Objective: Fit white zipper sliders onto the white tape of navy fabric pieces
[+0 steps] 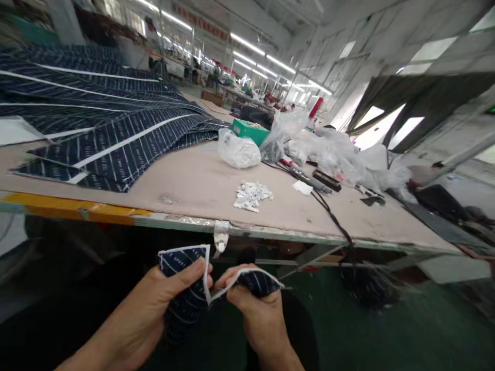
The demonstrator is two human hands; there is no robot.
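Below the table's front edge I hold a small navy striped fabric piece (185,288) with a white edge. My left hand (154,309) is closed on its left part, thumb pressed on top. My right hand (259,314) is closed on its right part, fingers pinching near the white edge. The two hands almost touch at the middle of the piece. On the table just beyond them lies a small heap of white labels (251,196).
A long brown worktable (185,180) carries stacked navy striped fabric pieces (108,123) at the left. Farther back are a white plastic bag (237,149), a green box (250,130), clear plastic bags (332,149), a dark tool with a black cable (328,206) hanging over the edge.
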